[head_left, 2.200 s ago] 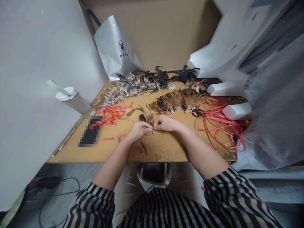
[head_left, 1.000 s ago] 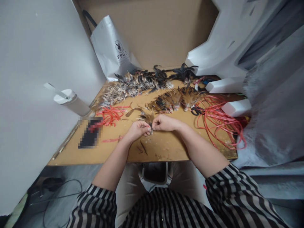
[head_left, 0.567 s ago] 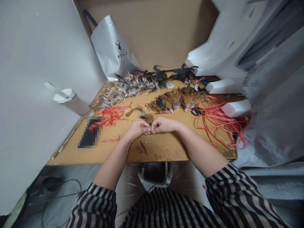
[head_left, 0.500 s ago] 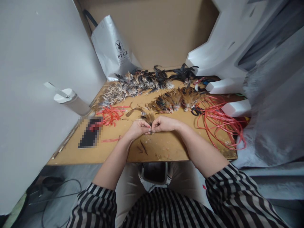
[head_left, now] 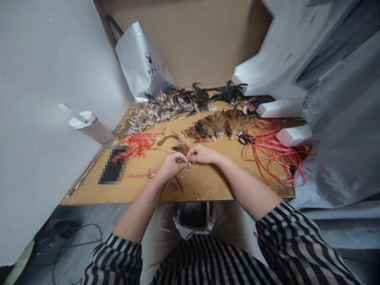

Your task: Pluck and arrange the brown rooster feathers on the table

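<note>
A small bunch of brown feathers (head_left: 181, 149) is pinched between my two hands, its tips pointing away from me and its pale quill ends toward me. My left hand (head_left: 174, 163) is closed on the bunch from the left, with thumb and forefinger together. From the right, my right hand (head_left: 198, 153) pinches it at the same spot, the fingertips of both hands touching or nearly so. Just beyond lie a few loose feathers (head_left: 169, 138) on the yellow-brown table (head_left: 213, 186). Fine details between the fingertips are too small to make out.
Bundles of brown feathers (head_left: 218, 126) and a long row of speckled feathers (head_left: 166, 105) lie farther back. Red plastic strips (head_left: 139, 143) are at left, a red strip tangle (head_left: 267, 152) and black scissors (head_left: 246, 138) at right. A white-lidded cup (head_left: 95, 128) and silver bag (head_left: 139, 59) stand left.
My left hand has turned slightly, its fingers curling more. The feather bunch sits lower and tilts to the left, and its pale quill ends now show below the fingertips.
</note>
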Available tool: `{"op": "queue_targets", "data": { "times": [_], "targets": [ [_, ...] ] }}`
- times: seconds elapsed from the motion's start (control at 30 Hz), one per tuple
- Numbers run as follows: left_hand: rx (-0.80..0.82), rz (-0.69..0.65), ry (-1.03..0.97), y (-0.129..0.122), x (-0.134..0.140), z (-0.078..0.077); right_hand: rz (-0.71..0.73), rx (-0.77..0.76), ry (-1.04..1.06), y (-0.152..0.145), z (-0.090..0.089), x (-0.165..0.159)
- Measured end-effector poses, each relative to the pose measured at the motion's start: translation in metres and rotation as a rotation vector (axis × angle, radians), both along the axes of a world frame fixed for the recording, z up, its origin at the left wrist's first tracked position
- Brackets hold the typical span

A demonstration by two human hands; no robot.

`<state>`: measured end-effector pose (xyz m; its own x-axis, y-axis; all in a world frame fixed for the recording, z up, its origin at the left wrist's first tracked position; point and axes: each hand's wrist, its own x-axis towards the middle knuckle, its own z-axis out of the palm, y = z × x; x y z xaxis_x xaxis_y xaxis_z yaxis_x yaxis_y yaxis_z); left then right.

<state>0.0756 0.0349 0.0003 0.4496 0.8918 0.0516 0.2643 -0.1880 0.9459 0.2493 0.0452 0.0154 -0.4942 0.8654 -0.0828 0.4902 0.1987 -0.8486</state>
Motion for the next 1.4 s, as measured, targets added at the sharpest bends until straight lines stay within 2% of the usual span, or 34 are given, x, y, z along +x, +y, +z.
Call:
{"op": "queue_targets", "data": {
  "times": [0.1, 0.3, 0.4, 0.6, 0.9, 1.2, 1.4],
  "targets": [
    [0.187, 0.028, 0.082, -0.002, -0.001, -0.002, -0.008, 0.079, -0.073, 0.000, 0.000, 0.000],
    [0.600, 0.080, 0.306, -0.005, -0.003, -0.007, -0.042, 0.105, -0.105, 0.002, -0.003, -0.001],
    [0.691, 0.074, 0.395, -0.005, -0.003, -0.008, -0.057, 0.129, -0.105, 0.003, -0.007, -0.002],
    [0.687, 0.084, 0.471, -0.003, -0.004, -0.008, -0.080, 0.180, -0.112, 0.004, -0.010, -0.005],
    [0.625, 0.081, 0.404, -0.003, -0.007, -0.005, -0.027, 0.187, -0.064, 0.004, -0.009, -0.002],
    [0.529, 0.122, 0.392, 0.000, -0.008, -0.010, -0.055, -0.068, 0.085, 0.002, -0.008, -0.002],
    [0.551, 0.111, 0.420, -0.005, -0.012, -0.008, -0.102, -0.091, 0.116, 0.005, -0.010, -0.001]
  ]
}}
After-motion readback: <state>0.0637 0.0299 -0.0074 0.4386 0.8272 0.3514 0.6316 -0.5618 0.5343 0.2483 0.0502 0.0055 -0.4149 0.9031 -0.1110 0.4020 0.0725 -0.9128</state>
